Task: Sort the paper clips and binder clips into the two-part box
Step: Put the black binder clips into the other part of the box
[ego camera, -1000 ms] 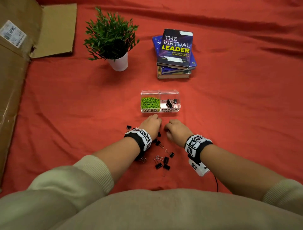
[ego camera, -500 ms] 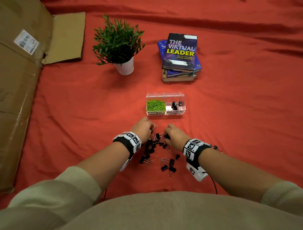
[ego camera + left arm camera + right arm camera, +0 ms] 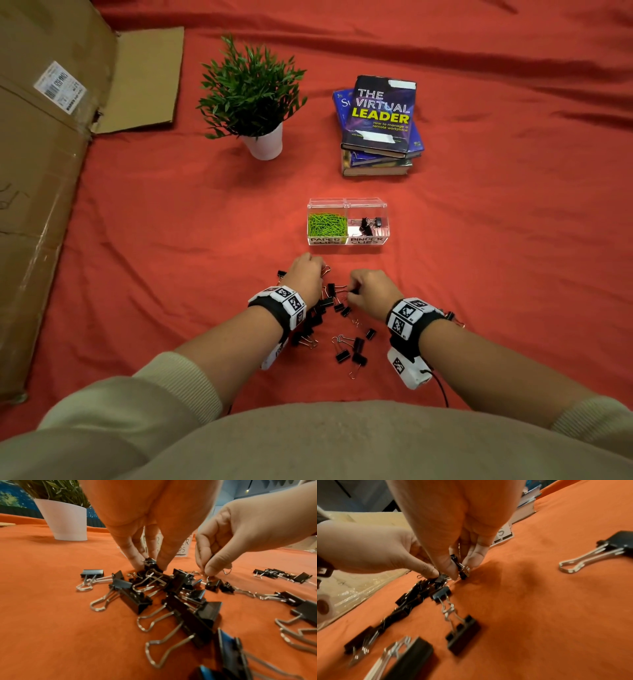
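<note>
My left hand (image 3: 306, 278) reaches down into the heap of black binder clips (image 3: 180, 601) on the red cloth (image 3: 513, 257), its fingers (image 3: 132, 553) pinching one small binder clip (image 3: 150, 563) at the heap's far edge. My right hand (image 3: 371, 293) is just beside it, thumb and fingers (image 3: 450, 566) closed on another small clip (image 3: 462, 568). More clips lie scattered nearer me. The clear two-part box (image 3: 347, 240) stands just beyond both hands: green paper clips (image 3: 325, 224) fill its left compartment, a few binder clips (image 3: 368, 222) its right. Farther off stand a potted plant (image 3: 251, 99) and stacked books (image 3: 380, 126).
</note>
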The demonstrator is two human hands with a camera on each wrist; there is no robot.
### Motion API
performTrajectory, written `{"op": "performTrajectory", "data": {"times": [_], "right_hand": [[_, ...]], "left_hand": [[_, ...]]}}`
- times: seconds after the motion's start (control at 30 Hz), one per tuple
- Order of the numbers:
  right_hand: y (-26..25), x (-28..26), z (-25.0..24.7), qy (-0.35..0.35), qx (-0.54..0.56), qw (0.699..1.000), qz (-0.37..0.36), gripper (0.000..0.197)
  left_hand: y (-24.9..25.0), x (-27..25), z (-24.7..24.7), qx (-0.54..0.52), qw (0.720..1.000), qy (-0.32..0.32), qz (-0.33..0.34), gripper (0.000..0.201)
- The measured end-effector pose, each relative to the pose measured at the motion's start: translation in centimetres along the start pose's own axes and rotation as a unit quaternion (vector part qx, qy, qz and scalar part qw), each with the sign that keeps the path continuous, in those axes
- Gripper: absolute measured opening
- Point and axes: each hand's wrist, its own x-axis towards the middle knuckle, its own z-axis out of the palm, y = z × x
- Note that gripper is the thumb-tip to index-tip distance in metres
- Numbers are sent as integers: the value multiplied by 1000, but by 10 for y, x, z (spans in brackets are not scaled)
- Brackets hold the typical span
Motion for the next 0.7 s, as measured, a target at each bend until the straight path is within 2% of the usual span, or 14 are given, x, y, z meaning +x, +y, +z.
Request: {"op": "performTrajectory", "data": {"times": [0.13, 0.3, 0.4, 0.53, 0.63, 0.7], "right_hand": [[-3, 7, -26, 55, 59, 996, 36, 9], [-4, 36, -81, 171, 77, 982, 35, 10], [-3, 55, -95, 170, 43, 984, 41, 5], [-1, 63, -96, 129, 17, 991, 29, 13], [9, 52, -95, 174, 56, 983, 21, 9], [22, 38, -95, 194, 66, 978, 42, 7]], "left_hand": [[0, -1, 0, 4, 1000, -16, -18, 40], [2, -3, 2, -7, 998, -49, -32, 30], [7, 0, -4, -41, 998, -42, -18, 26], [28, 9, -21, -90, 995, -2, 46, 24], [48, 24, -35, -104, 991, 24, 77, 25], [60, 39, -43, -107, 990, 38, 85, 24]]}}
